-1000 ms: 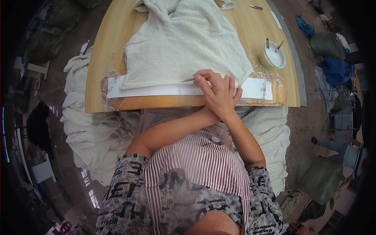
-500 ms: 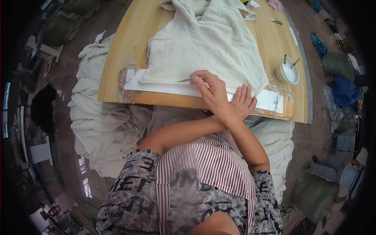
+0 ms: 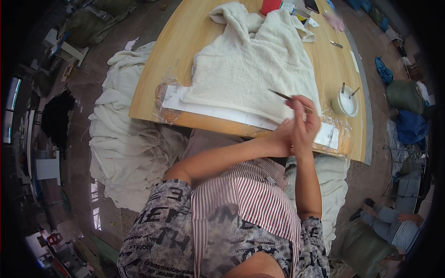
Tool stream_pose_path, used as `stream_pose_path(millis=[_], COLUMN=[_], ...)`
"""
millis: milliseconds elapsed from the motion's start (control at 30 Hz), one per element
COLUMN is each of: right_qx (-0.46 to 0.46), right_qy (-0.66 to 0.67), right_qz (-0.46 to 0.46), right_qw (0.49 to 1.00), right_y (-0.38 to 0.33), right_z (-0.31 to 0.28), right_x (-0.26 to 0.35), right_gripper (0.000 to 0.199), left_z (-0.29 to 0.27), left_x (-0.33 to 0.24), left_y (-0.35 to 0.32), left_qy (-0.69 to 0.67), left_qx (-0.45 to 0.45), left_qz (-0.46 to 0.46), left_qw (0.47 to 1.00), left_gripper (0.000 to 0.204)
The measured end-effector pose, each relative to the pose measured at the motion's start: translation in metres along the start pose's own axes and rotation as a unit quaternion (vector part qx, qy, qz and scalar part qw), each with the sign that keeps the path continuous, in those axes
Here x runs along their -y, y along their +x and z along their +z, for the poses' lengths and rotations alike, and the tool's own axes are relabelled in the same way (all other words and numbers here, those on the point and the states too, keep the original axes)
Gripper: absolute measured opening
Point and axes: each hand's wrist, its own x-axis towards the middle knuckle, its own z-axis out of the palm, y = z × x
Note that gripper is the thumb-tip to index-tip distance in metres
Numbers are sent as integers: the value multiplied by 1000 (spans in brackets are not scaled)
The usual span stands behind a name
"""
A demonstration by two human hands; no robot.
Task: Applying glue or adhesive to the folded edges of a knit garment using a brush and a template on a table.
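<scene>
A cream fleecy garment (image 3: 252,74) lies flat, its lower hem over a white paper strip (image 3: 218,110) at the table's near edge. My right hand (image 3: 306,121) is raised over the hem's right end. Its fingers are closed on a slim pointed tool (image 3: 283,95) with a dark tip, which points left above the cloth; its exact kind is unclear. My left hand (image 3: 279,138), from the arm crossing to the right, is at the near edge beside the right wrist. The right hand covers most of its fingers.
On the right of the wooden table (image 3: 157,88) stands a white tub (image 3: 345,103) of white stuff with two sticks. A small cutter (image 3: 336,44), a phone (image 3: 311,5) and a red container (image 3: 270,5) lie farther back. Cream fabric (image 3: 125,153) hangs at the left. Another person (image 3: 401,227) is at lower right.
My right hand has moved right with the tool and up off the hem. The left hand has drawn back toward me from lying flat on the cloth. The view has shifted slightly.
</scene>
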Motion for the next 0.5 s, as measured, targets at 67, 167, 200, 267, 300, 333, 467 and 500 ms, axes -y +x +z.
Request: stream_pose_path(millis=[67, 167, 200, 267, 300, 333, 467, 500], right_qx=[-130, -280, -296, -230, -163, -129, -165, -188], right_qy=[-39, -183, -239, -324, -414, -441, -543, -532], right_qz=[-33, -67, -54, -13, 36, 68, -90, -118], right_qw=[990, 940, 923, 918, 895, 886, 819, 817], right_y=[10, 32, 39, 50, 58, 61, 44, 44], right_z=[-61, -145, -166, -191, -196, -202, -192, -190], right_x=[-11, -33, -41, -71, -89, -111, -126, -127], right_gripper=[15, 20, 22, 24, 26, 26, 27, 27], left_z=[-67, -182, -224, -275, -282, -286, -235, -240], left_x=[-10, 33, 56, 101, 118, 127, 104, 107], left_y=[3, 20, 24, 18, 11, 14, 73, 80], left_qy=[-142, 111, 152, 461, 388, 309, 490, 526], left_qx=[84, -174, -226, -198, -131, -63, 92, 17], left_qz=[-71, -87, -180, -316, -306, -289, -253, -185], left_qw=[984, 975, 945, 806, 859, 904, 829, 830], left_gripper=[40, 28, 33, 43, 48, 53, 29, 26])
